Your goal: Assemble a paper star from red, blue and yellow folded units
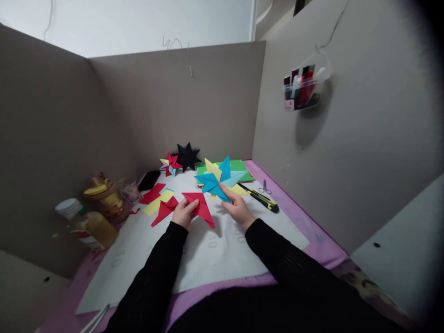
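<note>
left hand (pixel 183 214): pinching red folded paper (pixel 205 212) | right hand (pixel 239 210): gripping blue-and-yellow paper star (pixel 215 179) | utility knife (pixel 264 201): on white sheet (pixel 215 263), right of star

Bottle (pixel 100 229) sits left of left hand (pixel 183 213); cutter (pixel 265 200) lies right of right hand (pixel 240 211), scissors (pixel 265 187) just behind it; star (pixel 212 185) in right hand, paper piece (pixel 204 210) in left.

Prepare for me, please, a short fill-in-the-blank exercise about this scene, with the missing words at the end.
The left hand holds folded paper coloured ____.
The right hand holds a paper star of blue, pale blue and ____.
Beside the small multicoloured star is a ____ star.
The bottle has a ____ cap.
Missing words: red; yellow; black; white.
</note>
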Available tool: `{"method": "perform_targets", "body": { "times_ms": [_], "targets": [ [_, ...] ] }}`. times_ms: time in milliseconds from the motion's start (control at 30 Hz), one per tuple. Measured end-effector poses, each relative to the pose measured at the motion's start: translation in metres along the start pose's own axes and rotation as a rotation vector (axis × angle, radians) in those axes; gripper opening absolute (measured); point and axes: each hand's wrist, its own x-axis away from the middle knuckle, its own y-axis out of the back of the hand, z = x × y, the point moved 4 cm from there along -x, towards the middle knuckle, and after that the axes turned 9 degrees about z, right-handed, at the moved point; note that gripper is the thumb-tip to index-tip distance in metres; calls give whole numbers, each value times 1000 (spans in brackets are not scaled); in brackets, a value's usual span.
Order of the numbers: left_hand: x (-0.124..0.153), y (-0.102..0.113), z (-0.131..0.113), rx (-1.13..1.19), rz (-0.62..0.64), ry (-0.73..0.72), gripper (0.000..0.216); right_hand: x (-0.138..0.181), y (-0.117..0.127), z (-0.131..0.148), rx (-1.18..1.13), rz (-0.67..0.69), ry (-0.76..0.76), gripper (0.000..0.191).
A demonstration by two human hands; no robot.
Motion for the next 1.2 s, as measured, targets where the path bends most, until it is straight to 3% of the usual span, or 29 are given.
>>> {"method": "perform_targets", "body": {
  "times_ms": [400,600,800,967,1200],
  "targets": [
    [-4,-7,6,155,99,-50,31,1,-18,-11,-201,205,-23,63],
    [0,-12,4,231,7,-129,30,2,-26,-20,-295,312,-72,66],
    [1,-13,7,268,-109,-178,29,5,-33,-12,-238,385,-85,69],
    [-3,-5,7,292,-153,-172,25,8,-35,-2,-214,463,-42,71],
    [-11,15,0,277,-190,-184,22,4,-24,-1,-390,452,-43,67]
  ]
}}
